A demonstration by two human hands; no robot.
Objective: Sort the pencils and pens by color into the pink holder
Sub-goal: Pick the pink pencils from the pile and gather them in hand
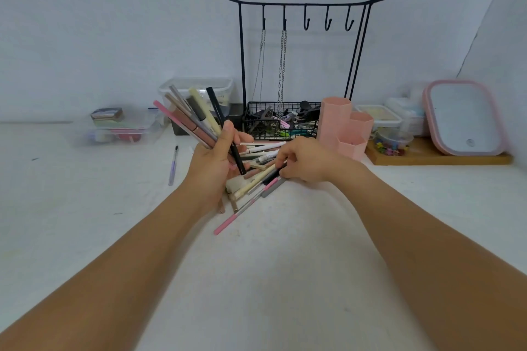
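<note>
My left hand (212,164) grips a fanned bunch of pens and pencils (190,115), pink, brown, grey, cream and black, pointing up and left. Below and to its right a loose pile of pens (258,177) lies on the white table. My right hand (306,161) rests on that pile with its fingertips closed around a black pen (272,175). The pink holder (343,127), three hexagonal tubes of stepped height, stands upright just right of the pile and looks empty from here.
A lone purple pen (173,167) lies to the left. Behind the pile stands a black wire rack (302,65) with hooks, chains and a basket of small items. Clear plastic boxes (119,128) sit at back left, a pink-rimmed mirror (463,118) on a wooden tray at right.
</note>
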